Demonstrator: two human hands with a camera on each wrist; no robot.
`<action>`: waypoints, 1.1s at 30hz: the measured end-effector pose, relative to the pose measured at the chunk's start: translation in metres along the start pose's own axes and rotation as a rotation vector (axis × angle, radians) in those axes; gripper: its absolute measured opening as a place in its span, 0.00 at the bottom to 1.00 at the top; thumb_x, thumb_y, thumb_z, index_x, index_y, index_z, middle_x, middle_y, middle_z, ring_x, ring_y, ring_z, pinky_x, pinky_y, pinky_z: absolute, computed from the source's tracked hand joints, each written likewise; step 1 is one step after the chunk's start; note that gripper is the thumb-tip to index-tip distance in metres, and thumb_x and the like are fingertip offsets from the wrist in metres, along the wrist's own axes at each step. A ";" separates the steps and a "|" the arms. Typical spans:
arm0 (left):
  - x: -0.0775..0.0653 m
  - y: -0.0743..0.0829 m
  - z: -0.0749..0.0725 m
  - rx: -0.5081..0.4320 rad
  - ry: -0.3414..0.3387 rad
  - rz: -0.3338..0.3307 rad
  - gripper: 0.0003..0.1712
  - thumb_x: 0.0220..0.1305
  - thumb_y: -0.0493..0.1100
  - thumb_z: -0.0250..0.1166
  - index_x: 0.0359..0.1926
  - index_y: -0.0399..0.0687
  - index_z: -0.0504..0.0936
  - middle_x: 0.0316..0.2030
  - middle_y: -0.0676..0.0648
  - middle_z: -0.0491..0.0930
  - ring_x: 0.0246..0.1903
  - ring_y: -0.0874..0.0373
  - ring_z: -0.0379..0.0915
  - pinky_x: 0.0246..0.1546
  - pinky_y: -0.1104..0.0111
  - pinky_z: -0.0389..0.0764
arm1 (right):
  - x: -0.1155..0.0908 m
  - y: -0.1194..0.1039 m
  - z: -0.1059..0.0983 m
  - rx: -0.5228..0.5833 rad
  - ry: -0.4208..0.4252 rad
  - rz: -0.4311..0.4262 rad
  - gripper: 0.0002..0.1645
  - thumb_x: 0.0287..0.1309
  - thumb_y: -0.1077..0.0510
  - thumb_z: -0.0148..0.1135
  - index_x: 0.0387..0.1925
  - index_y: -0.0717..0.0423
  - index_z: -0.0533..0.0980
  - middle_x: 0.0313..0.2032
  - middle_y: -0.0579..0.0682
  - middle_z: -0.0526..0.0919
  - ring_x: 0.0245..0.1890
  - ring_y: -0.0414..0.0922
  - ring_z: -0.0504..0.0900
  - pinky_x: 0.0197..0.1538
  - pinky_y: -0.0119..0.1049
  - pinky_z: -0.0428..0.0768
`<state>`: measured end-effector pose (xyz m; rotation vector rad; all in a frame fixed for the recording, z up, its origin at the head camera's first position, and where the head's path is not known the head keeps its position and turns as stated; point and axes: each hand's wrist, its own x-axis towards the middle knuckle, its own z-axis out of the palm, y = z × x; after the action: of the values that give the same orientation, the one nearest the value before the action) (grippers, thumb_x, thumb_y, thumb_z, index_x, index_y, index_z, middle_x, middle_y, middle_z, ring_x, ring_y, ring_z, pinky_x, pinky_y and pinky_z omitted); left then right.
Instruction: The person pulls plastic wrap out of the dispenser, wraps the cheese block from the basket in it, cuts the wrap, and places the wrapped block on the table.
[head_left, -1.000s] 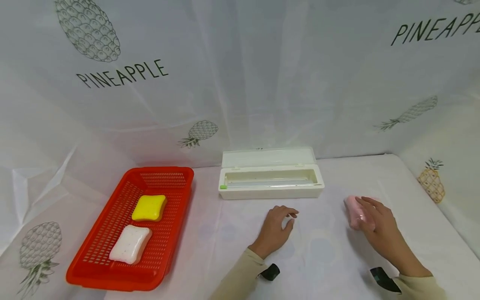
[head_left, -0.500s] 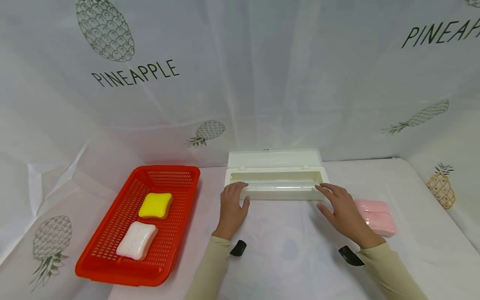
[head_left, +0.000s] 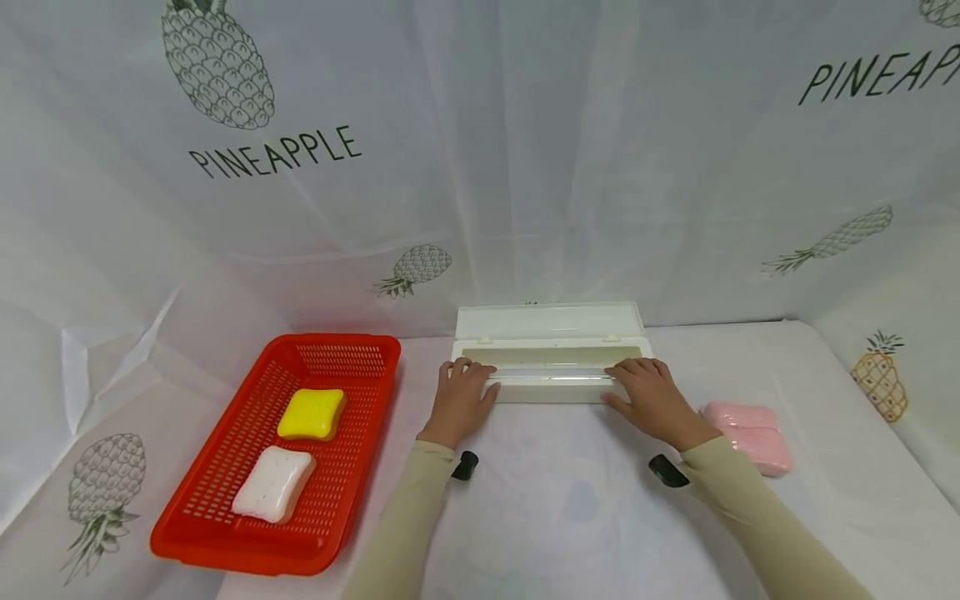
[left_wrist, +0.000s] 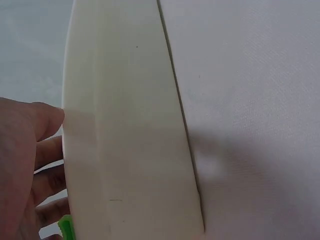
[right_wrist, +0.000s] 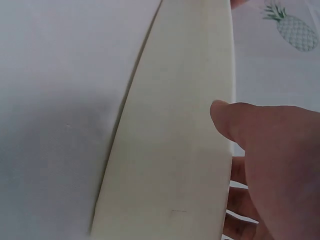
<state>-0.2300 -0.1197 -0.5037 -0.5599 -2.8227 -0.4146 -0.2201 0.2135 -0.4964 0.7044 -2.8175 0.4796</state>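
Observation:
A long white cling film dispenser [head_left: 551, 392] stands at the back of the table, its lid [head_left: 547, 319] raised. Clear film [head_left: 551, 374] stretches across its opening. My left hand [head_left: 456, 406] reaches over the front edge near the left end, fingers spread on the inner side, thumb in front. My right hand [head_left: 649, 397] does likewise near the right end. In the right wrist view, its thumb [right_wrist: 227, 117] lies against the front wall and the fingertips are hidden behind it. A green tab [left_wrist: 66, 227] shows beside my left fingers.
To the left, a red plastic basket [head_left: 360, 467] holds a yellow soap bar [head_left: 311, 413] and a white soap bar [head_left: 273, 484]. Two pink wrapped blocks [head_left: 757, 446] lie side by side by my right forearm. A pineapple-print curtain [head_left: 525, 167] hangs right behind the dispenser.
My right hand has left the pink blocks and come left to the dispenser. My left hand has moved forward and left to its front edge; both have since settled there, the right a little further inward.

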 end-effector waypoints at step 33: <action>0.025 -0.006 -0.005 -0.191 -0.198 -0.092 0.13 0.79 0.49 0.62 0.48 0.46 0.87 0.36 0.49 0.86 0.50 0.48 0.72 0.66 0.46 0.59 | 0.028 0.008 -0.008 0.152 -0.110 0.068 0.16 0.57 0.52 0.80 0.35 0.61 0.85 0.35 0.52 0.88 0.44 0.58 0.82 0.57 0.69 0.67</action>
<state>-0.2539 -0.1189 -0.4934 -0.5367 -3.0272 -0.6872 -0.2478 0.2110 -0.4837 0.6846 -2.9395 0.6942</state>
